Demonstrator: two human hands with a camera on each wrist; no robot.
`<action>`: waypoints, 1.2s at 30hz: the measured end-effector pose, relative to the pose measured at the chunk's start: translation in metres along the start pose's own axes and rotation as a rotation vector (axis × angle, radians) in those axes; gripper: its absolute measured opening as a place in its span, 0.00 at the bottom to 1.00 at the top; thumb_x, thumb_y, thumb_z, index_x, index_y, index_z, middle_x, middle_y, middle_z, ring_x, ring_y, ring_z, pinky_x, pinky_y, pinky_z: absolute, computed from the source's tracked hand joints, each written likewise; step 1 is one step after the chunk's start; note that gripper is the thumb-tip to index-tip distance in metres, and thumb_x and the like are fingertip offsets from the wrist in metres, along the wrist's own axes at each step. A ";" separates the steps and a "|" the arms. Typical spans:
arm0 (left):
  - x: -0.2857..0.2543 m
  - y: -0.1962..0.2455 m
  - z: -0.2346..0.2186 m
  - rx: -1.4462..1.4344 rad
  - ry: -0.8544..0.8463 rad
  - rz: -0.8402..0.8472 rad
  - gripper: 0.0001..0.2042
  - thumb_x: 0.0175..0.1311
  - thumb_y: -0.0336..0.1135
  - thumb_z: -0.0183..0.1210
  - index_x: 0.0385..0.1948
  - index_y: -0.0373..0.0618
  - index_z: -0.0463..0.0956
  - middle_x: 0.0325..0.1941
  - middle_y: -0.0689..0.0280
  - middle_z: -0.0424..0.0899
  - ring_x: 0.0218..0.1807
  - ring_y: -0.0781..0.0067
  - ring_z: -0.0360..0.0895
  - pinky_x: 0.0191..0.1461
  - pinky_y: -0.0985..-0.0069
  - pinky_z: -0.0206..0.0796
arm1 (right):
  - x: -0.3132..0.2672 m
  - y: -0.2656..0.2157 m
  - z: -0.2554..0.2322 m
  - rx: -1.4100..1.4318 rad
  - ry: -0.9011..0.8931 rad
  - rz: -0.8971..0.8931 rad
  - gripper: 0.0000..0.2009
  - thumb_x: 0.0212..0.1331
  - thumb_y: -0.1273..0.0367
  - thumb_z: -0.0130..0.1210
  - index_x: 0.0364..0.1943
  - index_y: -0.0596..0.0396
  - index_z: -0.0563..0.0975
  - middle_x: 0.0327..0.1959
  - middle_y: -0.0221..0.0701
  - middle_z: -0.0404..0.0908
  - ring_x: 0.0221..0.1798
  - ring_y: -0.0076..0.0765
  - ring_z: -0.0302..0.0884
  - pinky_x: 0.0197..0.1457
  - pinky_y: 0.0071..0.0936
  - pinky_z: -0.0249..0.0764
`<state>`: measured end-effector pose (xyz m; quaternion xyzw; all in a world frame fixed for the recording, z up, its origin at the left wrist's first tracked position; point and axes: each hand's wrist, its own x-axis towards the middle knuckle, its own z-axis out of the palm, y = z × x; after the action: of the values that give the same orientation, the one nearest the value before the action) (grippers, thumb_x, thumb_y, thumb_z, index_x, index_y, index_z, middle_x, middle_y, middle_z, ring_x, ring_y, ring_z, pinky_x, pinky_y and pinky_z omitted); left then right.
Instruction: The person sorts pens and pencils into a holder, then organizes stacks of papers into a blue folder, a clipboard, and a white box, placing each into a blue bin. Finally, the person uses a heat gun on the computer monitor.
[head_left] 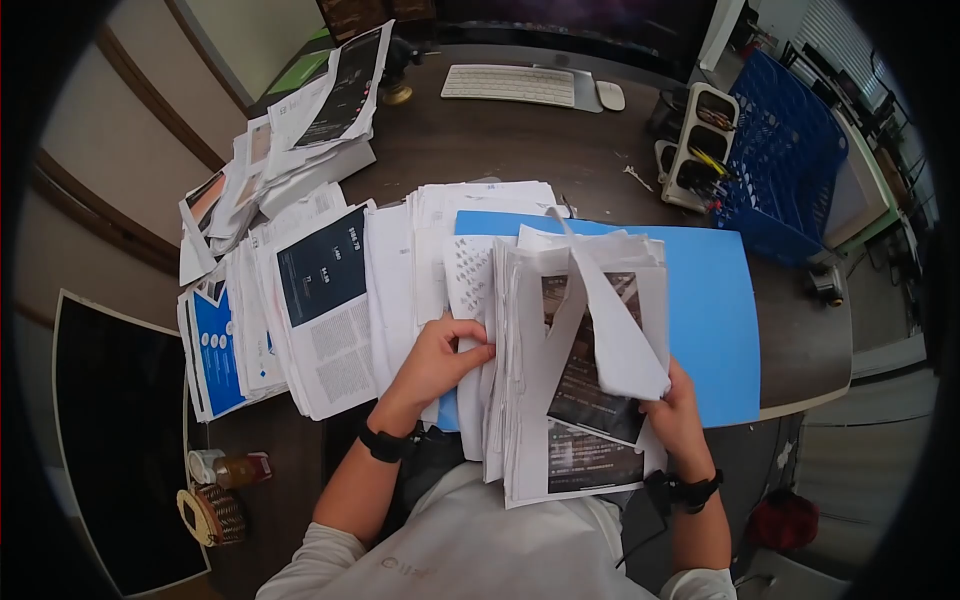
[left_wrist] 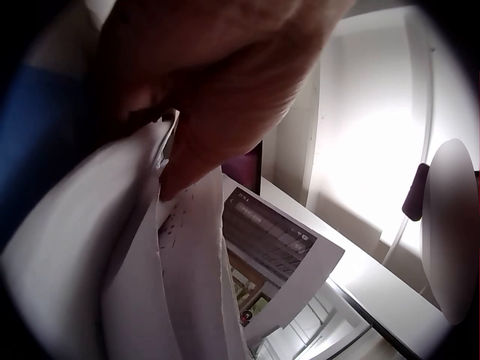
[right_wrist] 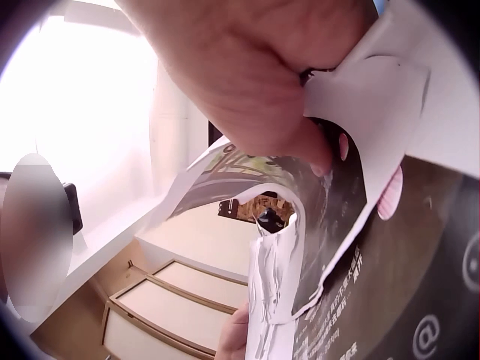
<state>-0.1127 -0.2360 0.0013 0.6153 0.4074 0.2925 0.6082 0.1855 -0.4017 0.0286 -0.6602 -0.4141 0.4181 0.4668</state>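
Observation:
A thick bundle of loose printed papers (head_left: 525, 300) stands in front of the person, dark printed screenshots (head_left: 590, 400) on its front sheets. At its left edge, my left hand (head_left: 440, 360) pinches sheets between thumb and fingers; the left wrist view shows the thumb pressed against a white sheet (left_wrist: 191, 247). My right hand (head_left: 678, 415) grips the bundle's right edge, and a curled white sheet (head_left: 625, 340) folds down over the front near it. In the right wrist view, the thumb lies on a dark printed page (right_wrist: 330, 195). A blue folder (head_left: 710, 320) lies flat behind the bundle.
Piled papers (head_left: 325, 330) cover the desk's left side, with a taller heap (head_left: 290, 140) behind. Farther back are a keyboard (head_left: 510, 85), a mouse (head_left: 610, 96) and a monitor (head_left: 580, 30). A pen organiser (head_left: 700, 150) and blue plastic basket (head_left: 775, 150) stand at right.

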 end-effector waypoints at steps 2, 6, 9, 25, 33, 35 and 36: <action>-0.002 -0.002 -0.006 0.011 -0.053 -0.111 0.06 0.57 0.27 0.67 0.36 0.40 0.85 0.38 0.66 0.78 0.42 0.76 0.74 0.50 0.79 0.65 | 0.003 0.029 -0.008 0.029 0.014 -0.087 0.22 0.62 0.80 0.58 0.62 0.60 0.73 0.53 0.29 0.81 0.54 0.24 0.77 0.57 0.23 0.74; -0.003 -0.001 0.000 -0.108 -0.074 -0.023 0.06 0.57 0.28 0.67 0.35 0.40 0.84 0.37 0.67 0.77 0.40 0.75 0.73 0.48 0.79 0.65 | -0.014 0.053 -0.034 0.140 0.156 -0.059 0.16 0.65 0.77 0.57 0.57 0.58 0.75 0.53 0.32 0.82 0.53 0.27 0.80 0.56 0.28 0.78; -0.001 -0.003 0.007 -0.035 -0.054 0.062 0.05 0.59 0.29 0.65 0.35 0.39 0.84 0.37 0.64 0.78 0.40 0.74 0.74 0.47 0.78 0.66 | -0.024 0.039 -0.049 0.544 0.265 0.106 0.14 0.72 0.70 0.50 0.57 0.59 0.74 0.49 0.33 0.83 0.47 0.28 0.84 0.46 0.28 0.84; 0.001 0.023 0.011 -0.396 0.086 -0.154 0.22 0.76 0.36 0.52 0.66 0.44 0.59 0.56 0.63 0.78 0.57 0.78 0.74 0.59 0.79 0.66 | 0.005 -0.009 0.027 -0.459 -0.089 -0.118 0.32 0.62 0.72 0.59 0.70 0.59 0.61 0.39 0.48 0.83 0.36 0.51 0.86 0.42 0.42 0.79; 0.000 0.027 0.014 -0.212 0.124 -0.037 0.38 0.60 0.29 0.69 0.70 0.38 0.56 0.64 0.54 0.74 0.65 0.63 0.73 0.65 0.68 0.70 | 0.015 -0.029 0.053 -0.491 -0.074 -0.152 0.39 0.66 0.66 0.59 0.75 0.62 0.50 0.29 0.46 0.82 0.34 0.57 0.83 0.39 0.41 0.78; 0.000 0.033 0.010 -0.246 0.090 -0.102 0.34 0.61 0.29 0.69 0.67 0.38 0.60 0.61 0.55 0.77 0.61 0.64 0.77 0.62 0.70 0.73 | 0.011 -0.039 0.053 -0.613 -0.165 -0.247 0.33 0.68 0.68 0.57 0.73 0.59 0.57 0.35 0.47 0.81 0.37 0.55 0.82 0.40 0.41 0.78; 0.000 0.040 0.008 -0.350 0.037 -0.180 0.31 0.61 0.29 0.69 0.65 0.37 0.63 0.57 0.56 0.80 0.57 0.65 0.79 0.59 0.71 0.74 | 0.014 -0.035 0.049 -0.616 -0.160 -0.252 0.33 0.68 0.68 0.57 0.73 0.59 0.57 0.35 0.47 0.81 0.37 0.55 0.82 0.40 0.41 0.78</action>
<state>-0.1002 -0.2378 0.0398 0.4557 0.4146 0.3148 0.7220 0.1384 -0.3673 0.0489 -0.6789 -0.6345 0.2631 0.2593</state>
